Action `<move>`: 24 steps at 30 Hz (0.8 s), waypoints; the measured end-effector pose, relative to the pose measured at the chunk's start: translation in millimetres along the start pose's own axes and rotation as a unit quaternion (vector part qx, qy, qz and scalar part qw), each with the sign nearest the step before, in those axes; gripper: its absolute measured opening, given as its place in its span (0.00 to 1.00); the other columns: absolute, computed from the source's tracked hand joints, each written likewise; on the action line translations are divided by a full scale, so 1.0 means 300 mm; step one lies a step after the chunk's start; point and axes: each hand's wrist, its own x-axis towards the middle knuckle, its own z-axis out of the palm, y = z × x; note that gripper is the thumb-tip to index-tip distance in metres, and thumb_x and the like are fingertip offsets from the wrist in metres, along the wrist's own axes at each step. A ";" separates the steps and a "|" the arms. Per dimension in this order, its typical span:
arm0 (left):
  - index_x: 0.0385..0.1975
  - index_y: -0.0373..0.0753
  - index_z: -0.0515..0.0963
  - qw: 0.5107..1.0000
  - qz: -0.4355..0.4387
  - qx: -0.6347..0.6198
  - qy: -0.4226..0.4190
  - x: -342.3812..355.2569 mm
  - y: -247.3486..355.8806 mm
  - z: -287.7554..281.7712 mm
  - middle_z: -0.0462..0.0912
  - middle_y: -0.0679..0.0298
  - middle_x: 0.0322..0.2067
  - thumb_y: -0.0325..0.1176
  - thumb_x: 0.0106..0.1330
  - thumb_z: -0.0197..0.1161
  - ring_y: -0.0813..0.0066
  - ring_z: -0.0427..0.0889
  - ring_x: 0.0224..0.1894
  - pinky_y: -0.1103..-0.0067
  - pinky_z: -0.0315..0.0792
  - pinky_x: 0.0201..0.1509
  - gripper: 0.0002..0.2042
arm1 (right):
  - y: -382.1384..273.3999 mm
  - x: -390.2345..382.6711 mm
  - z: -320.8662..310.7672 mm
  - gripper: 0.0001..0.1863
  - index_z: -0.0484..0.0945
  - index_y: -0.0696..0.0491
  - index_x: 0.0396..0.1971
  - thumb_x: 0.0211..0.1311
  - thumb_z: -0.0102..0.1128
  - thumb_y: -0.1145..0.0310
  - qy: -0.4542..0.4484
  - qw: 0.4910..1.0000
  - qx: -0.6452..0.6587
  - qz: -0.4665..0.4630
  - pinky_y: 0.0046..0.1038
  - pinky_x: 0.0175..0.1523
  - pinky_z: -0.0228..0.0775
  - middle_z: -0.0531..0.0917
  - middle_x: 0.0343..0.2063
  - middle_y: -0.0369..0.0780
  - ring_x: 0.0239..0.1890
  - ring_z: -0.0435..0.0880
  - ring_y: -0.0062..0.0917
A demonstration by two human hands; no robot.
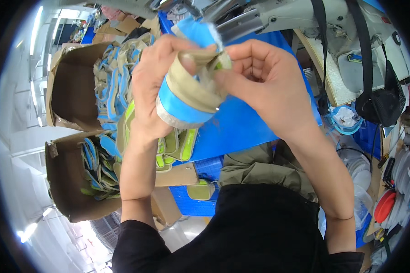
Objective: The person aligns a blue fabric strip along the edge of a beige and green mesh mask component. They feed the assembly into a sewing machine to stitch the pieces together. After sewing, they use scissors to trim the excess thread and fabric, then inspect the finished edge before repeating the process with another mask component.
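Both hands are raised over a blue tabletop (pixel 246 123), gripping one curled fabric piece (pixel 187 107) in beige and blue with a frayed whitish edge. My left hand (pixel 146 86) wraps the piece from the left, its fingers bent over the top. Thumb and fingers of my right hand (pixel 275 84) pinch the right edge, where a bit of lime green shows inside the fold. The upper blue end and the fingertips are somewhat blurred. Below my left wrist lie several beige pieces with lime-green edging (pixel 184 146), partly hidden by my forearm.
Two open cardboard boxes, an upper one (pixel 70 91) and a lower one (pixel 64 175), stand left beside stacked blue and beige pieces (pixel 116 88). A sewing machine (pixel 296 16) spans the upper right, with dark straps hanging down. A blue basket (pixel 346 122) and thread cones (pixel 401 175) are right.
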 end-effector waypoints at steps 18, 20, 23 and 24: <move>0.43 0.34 0.85 0.982 -0.049 -0.181 0.031 -0.013 -0.045 0.013 0.85 0.58 0.36 0.40 0.64 0.67 0.62 0.85 0.35 0.73 0.77 0.41 0.16 | -0.020 -0.008 0.016 0.15 0.83 0.64 0.45 0.60 0.73 0.74 -0.008 0.999 0.033 0.033 0.17 0.37 0.73 0.86 0.32 0.36 0.33 0.83 0.13; 0.43 0.36 0.87 0.994 0.015 -0.102 0.038 0.001 -0.058 0.013 0.85 0.59 0.36 0.38 0.61 0.71 0.64 0.85 0.36 0.74 0.77 0.41 0.14 | -0.026 -0.009 0.014 0.14 0.83 0.64 0.44 0.60 0.73 0.74 -0.006 0.999 0.035 0.036 0.17 0.37 0.73 0.86 0.32 0.36 0.33 0.83 0.13; 0.42 0.41 0.89 0.993 0.075 0.014 0.087 0.003 -0.076 0.031 0.86 0.62 0.35 0.35 0.54 0.76 0.66 0.84 0.36 0.74 0.75 0.41 0.15 | -0.030 -0.008 0.016 0.13 0.83 0.63 0.43 0.61 0.71 0.75 -0.007 0.999 0.029 0.035 0.17 0.37 0.73 0.86 0.32 0.36 0.32 0.83 0.13; 0.41 0.43 0.90 0.989 0.091 0.052 0.109 0.003 -0.083 0.039 0.86 0.63 0.35 0.34 0.52 0.78 0.67 0.84 0.37 0.75 0.74 0.41 0.16 | -0.030 -0.007 0.017 0.12 0.83 0.63 0.43 0.61 0.71 0.75 -0.006 0.999 0.026 0.033 0.17 0.37 0.73 0.86 0.31 0.36 0.32 0.83 0.13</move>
